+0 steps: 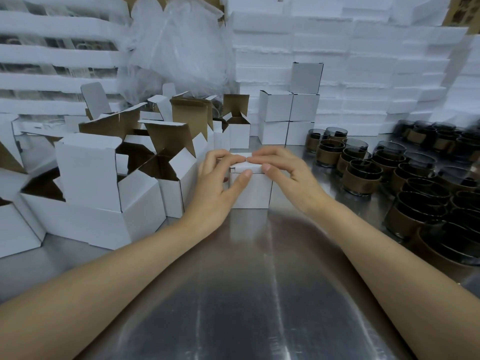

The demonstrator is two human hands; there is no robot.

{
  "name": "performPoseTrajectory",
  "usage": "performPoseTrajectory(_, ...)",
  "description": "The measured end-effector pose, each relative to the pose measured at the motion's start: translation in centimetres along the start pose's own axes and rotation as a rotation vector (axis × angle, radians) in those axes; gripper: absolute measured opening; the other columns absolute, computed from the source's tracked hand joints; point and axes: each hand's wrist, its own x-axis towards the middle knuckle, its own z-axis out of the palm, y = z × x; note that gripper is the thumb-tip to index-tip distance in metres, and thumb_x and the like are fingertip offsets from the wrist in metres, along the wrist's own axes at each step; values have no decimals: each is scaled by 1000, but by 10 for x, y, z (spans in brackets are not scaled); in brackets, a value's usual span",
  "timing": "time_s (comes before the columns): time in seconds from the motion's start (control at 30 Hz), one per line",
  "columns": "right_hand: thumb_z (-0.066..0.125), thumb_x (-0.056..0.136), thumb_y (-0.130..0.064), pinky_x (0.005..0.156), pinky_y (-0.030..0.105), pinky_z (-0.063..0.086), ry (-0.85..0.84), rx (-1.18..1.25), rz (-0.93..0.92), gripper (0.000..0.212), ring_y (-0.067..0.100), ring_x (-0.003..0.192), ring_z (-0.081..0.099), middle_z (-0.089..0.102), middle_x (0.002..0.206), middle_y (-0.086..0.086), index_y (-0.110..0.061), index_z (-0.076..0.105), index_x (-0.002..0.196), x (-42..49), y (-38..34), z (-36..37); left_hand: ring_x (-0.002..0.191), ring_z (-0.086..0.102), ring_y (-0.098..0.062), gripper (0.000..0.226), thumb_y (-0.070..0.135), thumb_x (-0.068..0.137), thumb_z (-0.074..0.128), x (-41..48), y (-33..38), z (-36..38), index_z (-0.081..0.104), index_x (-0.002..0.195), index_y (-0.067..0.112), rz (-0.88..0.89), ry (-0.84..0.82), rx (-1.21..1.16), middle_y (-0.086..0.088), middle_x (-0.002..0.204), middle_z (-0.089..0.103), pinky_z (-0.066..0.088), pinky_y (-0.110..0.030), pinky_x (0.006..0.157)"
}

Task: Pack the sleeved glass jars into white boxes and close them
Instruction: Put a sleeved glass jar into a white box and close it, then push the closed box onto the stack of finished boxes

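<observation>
Pressing shut a white box (252, 190) on the steel desk (246, 281).
Clamping its lid (245, 167) with left grip (218, 178) and right grip (283, 172), fingertips (240, 159) meeting on top, thumbs (245, 174) against the front face.

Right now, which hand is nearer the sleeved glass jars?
Right. The right hand holds the white box on the side facing the sleeved glass jars. The left hand holds the opposite side, beside the open boxes, farther from the jars.
</observation>
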Motion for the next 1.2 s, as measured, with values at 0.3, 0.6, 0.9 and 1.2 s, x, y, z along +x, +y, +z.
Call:
performPoseTrajectory(0.3, 70, 85, -34, 96, 29, 43, -25, -201, -81, 36, 9, 116, 50, 52, 123, -3, -17, 59, 116, -3, 5, 3, 129, 35, -7, 44, 35, 88, 64, -2, -1, -2, 52, 128, 22, 135, -31, 179, 8, 136, 47, 26, -18, 105)
performPoseTrajectory(0.6, 66, 88, -32, 88, 27, 47, 106, -141, -61, 26, 1, 102, 54, 53, 111, -3, -10, 61, 101, 0, 9, 14, 135, 33, -6, 49, 32, 94, 57, -5, 3, 2, 40, 140, 24, 91, -55, 165, 8, 148, 38, 29, -23, 108)
performPoseTrajectory(0.9, 50, 90, 2, 98, 31, 37, 291, -342, 357, 64, 32, 127, 40, 10, 154, 12, -13, 27, 148, 5, 40, 6, 144, 16, -13, 76, 24, 94, 52, -8, -11, 7, 3, 152, 21, -65, -272, 308, 6, 160, -6, 17, -20, 108)
performPoseTrajectory(1.2, 62, 88, -42, 101, 44, 38, 246, -540, 475, 85, 35, 140, 22, -14, 158, 10, -18, 10, 151, 30, 65, 19, 143, 18, -15, 66, 23, 96, 46, -9, -5, 10, 10, 151, 25, -70, -314, 327, 9, 160, -8, 19, -16, 96)
